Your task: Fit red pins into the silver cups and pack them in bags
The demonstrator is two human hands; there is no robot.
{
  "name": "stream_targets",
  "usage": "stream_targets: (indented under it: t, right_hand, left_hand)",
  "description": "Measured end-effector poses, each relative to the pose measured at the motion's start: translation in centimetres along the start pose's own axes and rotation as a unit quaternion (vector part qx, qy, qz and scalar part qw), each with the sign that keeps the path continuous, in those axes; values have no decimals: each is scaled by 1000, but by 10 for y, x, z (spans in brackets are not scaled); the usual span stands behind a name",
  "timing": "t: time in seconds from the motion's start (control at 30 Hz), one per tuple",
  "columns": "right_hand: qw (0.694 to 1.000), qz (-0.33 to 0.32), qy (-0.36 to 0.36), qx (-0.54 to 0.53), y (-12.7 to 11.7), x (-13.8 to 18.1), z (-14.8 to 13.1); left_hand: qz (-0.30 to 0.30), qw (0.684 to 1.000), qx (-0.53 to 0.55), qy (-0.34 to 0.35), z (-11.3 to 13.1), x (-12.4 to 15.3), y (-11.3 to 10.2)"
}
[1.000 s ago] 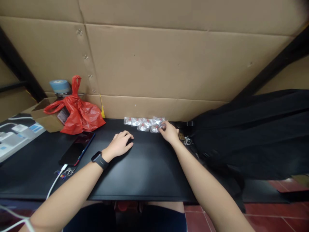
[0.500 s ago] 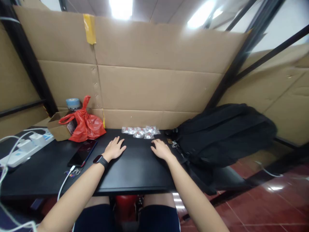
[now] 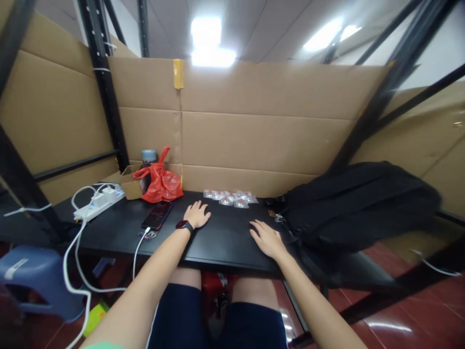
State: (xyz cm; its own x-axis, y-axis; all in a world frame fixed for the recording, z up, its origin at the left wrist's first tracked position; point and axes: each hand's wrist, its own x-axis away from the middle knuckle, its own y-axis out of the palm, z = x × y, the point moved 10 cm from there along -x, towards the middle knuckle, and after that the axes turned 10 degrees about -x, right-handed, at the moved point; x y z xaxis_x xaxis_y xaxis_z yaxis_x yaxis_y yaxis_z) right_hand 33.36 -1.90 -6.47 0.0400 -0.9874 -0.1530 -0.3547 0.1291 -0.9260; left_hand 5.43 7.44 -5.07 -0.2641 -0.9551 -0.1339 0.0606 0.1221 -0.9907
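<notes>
My left hand (image 3: 196, 215) lies on the black tabletop (image 3: 221, 242) with its fingers spread, holding nothing. A dark watch is on that wrist. To its left rests a phone (image 3: 157, 216) with a white cable running to its lower end. My right hand (image 3: 268, 239) is also on the tabletop, fingers apart and nothing in them. Beyond both hands, near the cardboard wall, several small clear plastic packets (image 3: 232, 198) with bits of red lie in a cluster. Neither hand touches them.
A black backpack (image 3: 363, 208) fills the right side. On the left stand a red plastic bag (image 3: 163, 184), a cardboard box (image 3: 131, 183) and a white power strip (image 3: 98, 206) with plugs and cables. A blue stool (image 3: 39, 276) is below at left. Cardboard (image 3: 254, 140) walls the back.
The view has swung left and shows more of the left side, including the stool. My right hand has drawn back from the packets towards the front edge. Both hands stay open.
</notes>
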Motion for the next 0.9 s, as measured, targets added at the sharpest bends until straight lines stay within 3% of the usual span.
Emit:
stream_targets:
  t: [0.23, 0.37, 0.5, 0.6, 0.7, 0.8, 0.9]
  right_hand:
    - [997, 51, -46, 22, -8, -8, -12]
    - [987, 73, -136, 43, -14, -38, -55]
    - [979, 64, -191, 19, -10, -91, -93]
    - [980, 33, -192, -34, -1, -124, -105]
    - [973, 3, -202, -107, 5, -134, -109]
    - [947, -35, -235, -216, 5, -126, -110]
    - [907, -69, -203, -363, 3, -119, -102]
  left_hand:
    - [-14, 1000, 8, 2, 5, -21, 5]
    - [17, 1000, 15, 20, 12, -35, -1]
    - [61, 997, 22, 42, 17, -40, -11]
    - [74, 996, 41, 41, 15, -39, -16]
    - [87, 993, 78, 35, 12, -38, -23]
    - [103, 982, 150, 41, 10, -37, -32]
    - [78, 952, 278, 100, 21, -35, -35]
